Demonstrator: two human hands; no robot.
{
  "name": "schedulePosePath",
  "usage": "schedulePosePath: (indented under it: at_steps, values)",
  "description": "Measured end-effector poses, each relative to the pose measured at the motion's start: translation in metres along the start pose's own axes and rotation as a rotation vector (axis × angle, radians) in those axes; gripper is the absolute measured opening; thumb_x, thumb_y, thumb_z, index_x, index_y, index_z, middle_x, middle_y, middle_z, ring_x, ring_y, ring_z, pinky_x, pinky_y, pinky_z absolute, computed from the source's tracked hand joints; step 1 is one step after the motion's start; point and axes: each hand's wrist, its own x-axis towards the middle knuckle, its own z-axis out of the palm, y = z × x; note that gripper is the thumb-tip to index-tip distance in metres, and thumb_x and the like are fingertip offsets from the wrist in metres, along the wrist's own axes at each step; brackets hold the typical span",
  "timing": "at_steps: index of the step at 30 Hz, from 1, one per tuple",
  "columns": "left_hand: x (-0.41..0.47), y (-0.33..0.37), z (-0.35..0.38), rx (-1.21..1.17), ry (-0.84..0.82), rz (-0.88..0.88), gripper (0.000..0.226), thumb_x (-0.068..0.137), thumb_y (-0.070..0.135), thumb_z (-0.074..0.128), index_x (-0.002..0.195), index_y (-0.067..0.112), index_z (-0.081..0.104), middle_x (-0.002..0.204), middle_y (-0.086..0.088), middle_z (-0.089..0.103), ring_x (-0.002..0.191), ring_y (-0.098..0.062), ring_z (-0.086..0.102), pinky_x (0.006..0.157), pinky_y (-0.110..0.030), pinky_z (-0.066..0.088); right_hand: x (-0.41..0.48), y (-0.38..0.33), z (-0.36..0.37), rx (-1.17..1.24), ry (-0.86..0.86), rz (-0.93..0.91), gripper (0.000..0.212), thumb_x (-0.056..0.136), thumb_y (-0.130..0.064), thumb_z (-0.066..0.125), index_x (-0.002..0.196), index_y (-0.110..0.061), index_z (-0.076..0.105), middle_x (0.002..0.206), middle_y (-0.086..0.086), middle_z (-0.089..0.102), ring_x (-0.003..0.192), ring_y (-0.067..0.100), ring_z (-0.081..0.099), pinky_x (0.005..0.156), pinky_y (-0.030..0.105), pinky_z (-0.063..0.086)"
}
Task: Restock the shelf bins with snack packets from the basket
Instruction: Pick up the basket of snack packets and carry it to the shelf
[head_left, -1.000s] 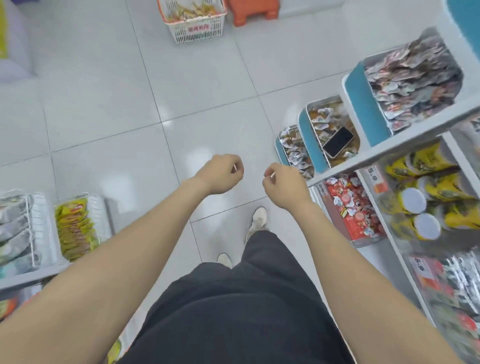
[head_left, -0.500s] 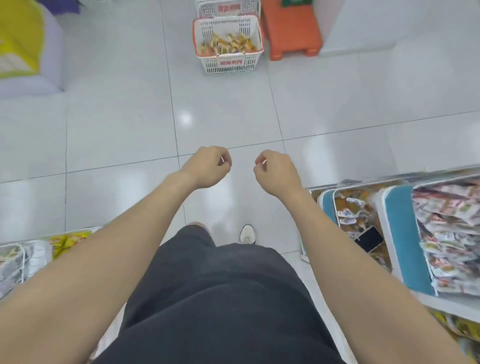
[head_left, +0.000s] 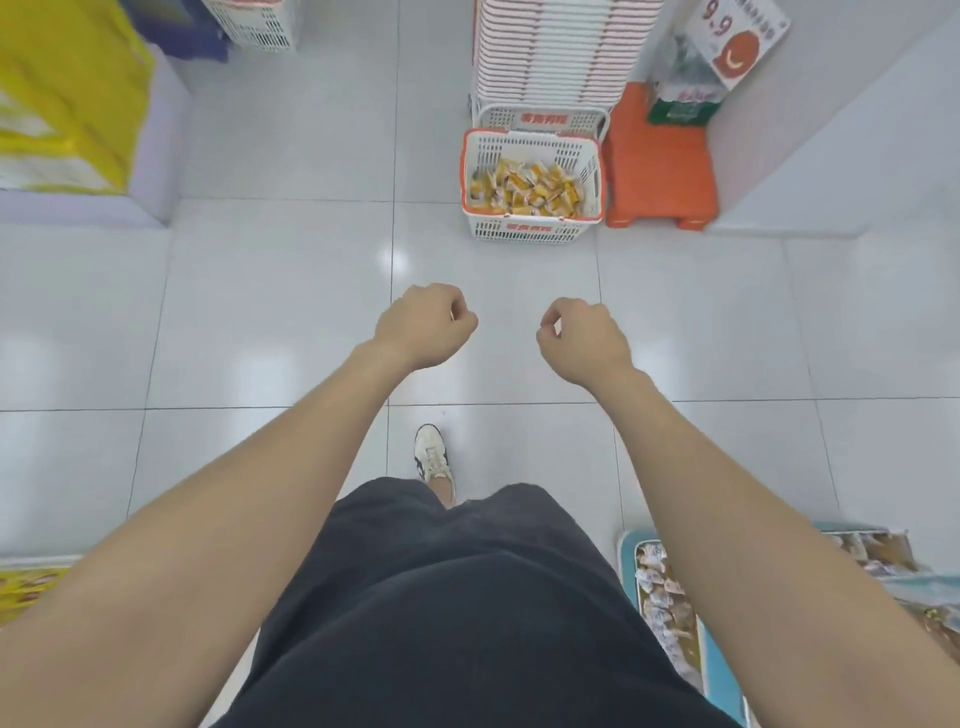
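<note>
Dark fabric of the person's shorts (head_left: 457, 613) fills the lower centre of the view. At the lower right, a teal-rimmed shelf bin (head_left: 626, 551) holds pale wrapped packets (head_left: 662, 603), partly hidden behind the right forearm. At the lower left edge, yellow packets (head_left: 26, 592) lie on another shelf. One white shoe (head_left: 431, 454) stands on the white tiled floor (head_left: 260, 312) just beyond the shorts. Both arms extend forward over the floor. The left hand (head_left: 423, 327) is curled into a loose fist, and no held item is visible in it. The right hand (head_left: 584, 340) is also curled, thumb meeting forefinger, with nothing visible in it. The two hands are apart from each other. Further ahead, well apart from both hands, the white basket (head_left: 524, 231) with an orange rim sits on the floor and contains yellow snack packets (head_left: 524, 192). An orange stool (head_left: 657, 176) stands just beside the basket on its right. Behind the basket rises a stack of empty baskets (head_left: 550, 52). A price sign (head_left: 737, 36) hangs at the upper right.
</note>
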Motion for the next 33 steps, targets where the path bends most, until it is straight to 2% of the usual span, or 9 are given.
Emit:
schedulePosePath:
  at_steps: [5, 10, 15, 19, 22, 26, 28, 33]
  values:
    - [0.099, 0.001, -0.066, 0.076, -0.130, 0.085, 0.020, 0.092, 0.035, 0.049, 0.089, 0.027, 0.066, 0.092, 0.005, 0.069, 0.086, -0.020, 0.064, 0.078, -0.040, 0.059, 0.091, -0.038, -0.031, 0.022, 0.048, 0.032, 0.020, 0.092, -0.027, 0.051, 0.104, -0.021, 0.066, 0.101, 0.007, 0.066, 0.092, 0.032, 0.061, 0.069, 0.034, 0.046]
    - [0.207, 0.019, -0.117, 0.152, -0.182, 0.183, 0.019, 0.095, 0.029, 0.049, 0.083, 0.029, 0.064, 0.085, 0.011, 0.066, 0.086, -0.021, 0.065, 0.075, -0.036, 0.055, 0.176, -0.054, -0.049, 0.087, 0.070, 0.100, 0.019, 0.093, -0.025, 0.053, 0.106, -0.020, 0.067, 0.099, 0.007, 0.067, 0.092, 0.031, 0.061, 0.070, 0.034, 0.048]
    - [0.320, 0.037, -0.155, 0.231, -0.185, 0.249, 0.022, 0.097, 0.027, 0.049, 0.090, 0.023, 0.069, 0.087, 0.011, 0.066, 0.083, -0.019, 0.064, 0.079, -0.039, 0.056, 0.282, -0.056, -0.061, 0.190, 0.044, 0.098, 0.018, 0.093, -0.026, 0.054, 0.107, -0.022, 0.066, 0.094, 0.005, 0.069, 0.094, 0.028, 0.062, 0.075, 0.036, 0.054]
    - [0.388, 0.051, -0.184, 0.255, -0.257, 0.248, 0.022, 0.099, 0.026, 0.051, 0.097, 0.021, 0.072, 0.088, 0.011, 0.065, 0.087, -0.020, 0.064, 0.078, -0.034, 0.054, 0.358, -0.060, -0.080, 0.220, -0.026, 0.065, 0.019, 0.096, -0.024, 0.055, 0.109, -0.020, 0.068, 0.090, 0.001, 0.064, 0.094, 0.027, 0.062, 0.080, 0.041, 0.057]
    - [0.438, 0.056, -0.205, 0.266, -0.299, 0.249, 0.022, 0.099, 0.028, 0.051, 0.099, 0.022, 0.072, 0.093, 0.006, 0.068, 0.090, -0.020, 0.065, 0.080, -0.034, 0.054, 0.408, -0.063, -0.095, 0.171, -0.090, 0.073, 0.020, 0.097, -0.024, 0.054, 0.112, -0.019, 0.066, 0.094, 0.000, 0.059, 0.096, 0.027, 0.061, 0.082, 0.042, 0.056]
    - [0.501, 0.059, -0.229, 0.252, -0.319, 0.232, 0.024, 0.099, 0.027, 0.050, 0.096, 0.021, 0.073, 0.094, 0.004, 0.071, 0.090, -0.021, 0.066, 0.080, -0.035, 0.055, 0.467, -0.067, -0.109, 0.154, -0.116, 0.111, 0.016, 0.098, -0.025, 0.053, 0.108, -0.019, 0.064, 0.095, 0.003, 0.065, 0.087, 0.028, 0.064, 0.069, 0.034, 0.049]
    - [0.537, 0.057, -0.237, 0.249, -0.318, 0.220, 0.023, 0.099, 0.027, 0.050, 0.095, 0.022, 0.072, 0.092, 0.003, 0.072, 0.090, -0.022, 0.067, 0.081, -0.036, 0.055, 0.497, -0.071, -0.113, 0.139, -0.112, 0.126, 0.018, 0.098, -0.025, 0.052, 0.110, -0.018, 0.063, 0.097, 0.006, 0.068, 0.085, 0.029, 0.064, 0.067, 0.034, 0.048]
    - [0.631, 0.048, -0.247, 0.205, -0.319, 0.204, 0.025, 0.098, 0.025, 0.048, 0.095, 0.021, 0.072, 0.091, 0.006, 0.071, 0.086, -0.019, 0.067, 0.081, -0.040, 0.057, 0.586, -0.084, -0.117, 0.074, -0.097, 0.105, 0.019, 0.098, -0.023, 0.050, 0.109, -0.014, 0.063, 0.093, 0.007, 0.070, 0.087, 0.033, 0.066, 0.076, 0.045, 0.058]
